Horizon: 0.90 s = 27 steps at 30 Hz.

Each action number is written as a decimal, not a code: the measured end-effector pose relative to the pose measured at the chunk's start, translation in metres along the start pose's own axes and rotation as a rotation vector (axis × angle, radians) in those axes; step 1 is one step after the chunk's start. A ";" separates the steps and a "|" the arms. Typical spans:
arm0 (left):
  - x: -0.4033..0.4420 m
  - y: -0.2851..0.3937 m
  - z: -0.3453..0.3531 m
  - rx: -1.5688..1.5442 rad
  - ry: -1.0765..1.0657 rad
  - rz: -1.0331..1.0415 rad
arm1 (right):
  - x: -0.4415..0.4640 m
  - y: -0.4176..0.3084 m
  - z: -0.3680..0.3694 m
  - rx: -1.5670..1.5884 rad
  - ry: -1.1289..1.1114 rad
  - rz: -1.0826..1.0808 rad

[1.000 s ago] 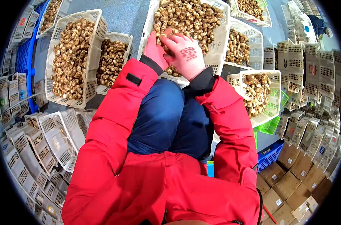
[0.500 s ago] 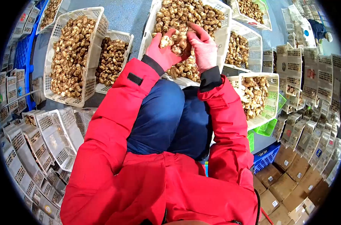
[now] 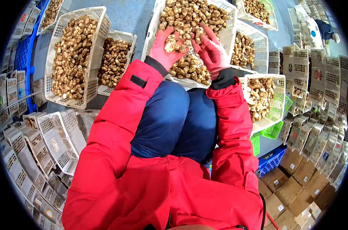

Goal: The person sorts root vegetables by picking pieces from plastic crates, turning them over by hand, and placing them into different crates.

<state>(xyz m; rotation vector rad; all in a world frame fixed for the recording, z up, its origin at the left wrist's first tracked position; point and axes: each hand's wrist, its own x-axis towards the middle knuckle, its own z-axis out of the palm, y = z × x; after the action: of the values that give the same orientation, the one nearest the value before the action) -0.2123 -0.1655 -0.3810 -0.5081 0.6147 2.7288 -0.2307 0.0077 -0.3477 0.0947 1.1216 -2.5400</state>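
Both hands wear pink gloves and are raised over a white crate (image 3: 228, 38) full of brown knobbly tubers (image 3: 185, 69). My left hand (image 3: 165, 48) is curled round a pale-ended tuber (image 3: 170, 45), with another small one at its fingertips. Across from it, my right hand (image 3: 212, 51) grips a tuber (image 3: 198, 34) between thumb and fingers. A gap separates the two hands, and the crate's tubers show through it.
Left of me stand a large white crate of tubers (image 3: 72, 57) and a smaller one (image 3: 114, 57). To the right are more filled crates (image 3: 260, 96), a green basket (image 3: 272, 130), a blue crate (image 3: 271, 163) and cardboard boxes (image 3: 292, 191). A person (image 3: 325, 30) is at the far upper right.
The hands were together on the pile, palms down, then lifted a cluster of tubers between them. Now they have moved apart, each with tuber pieces, and the right hand has turned.
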 end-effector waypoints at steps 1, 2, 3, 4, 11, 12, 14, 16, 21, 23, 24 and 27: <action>0.000 -0.001 0.000 -0.007 -0.002 0.003 | 0.000 0.000 0.000 0.033 -0.012 0.002; 0.000 -0.002 0.000 -0.015 -0.003 0.006 | 0.000 0.000 0.000 0.066 -0.023 0.005; 0.000 -0.002 -0.001 -0.023 -0.004 0.010 | 0.001 0.000 0.000 0.099 -0.035 0.009; 0.002 -0.002 -0.004 -0.006 -0.028 0.024 | 0.001 0.000 0.000 0.066 -0.051 0.014; -0.001 0.001 -0.001 0.071 -0.044 0.007 | 0.002 0.005 -0.010 -0.025 -0.026 0.070; -0.003 0.002 0.001 0.064 -0.035 0.006 | 0.003 0.005 -0.008 0.038 -0.036 0.087; -0.008 0.004 0.004 0.127 -0.045 0.039 | 0.008 0.011 -0.017 0.032 -0.031 0.028; -0.001 -0.002 -0.005 0.164 -0.073 0.088 | -0.001 0.004 0.007 0.166 -0.068 0.049; 0.001 -0.002 -0.011 0.161 -0.045 0.095 | 0.006 0.008 -0.007 -0.007 -0.154 0.121; -0.001 -0.006 -0.014 0.371 -0.090 0.197 | 0.006 0.007 -0.006 0.037 -0.129 0.123; -0.001 -0.007 -0.015 0.476 -0.113 0.248 | 0.000 0.005 0.000 0.010 -0.095 0.075; 0.002 -0.008 -0.020 0.054 -0.077 0.096 | 0.001 0.006 0.011 0.229 -0.092 0.063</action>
<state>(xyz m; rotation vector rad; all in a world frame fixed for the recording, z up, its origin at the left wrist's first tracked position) -0.2063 -0.1677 -0.4017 -0.3681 0.7083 2.7977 -0.2286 -0.0039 -0.3443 0.0694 0.7791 -2.5778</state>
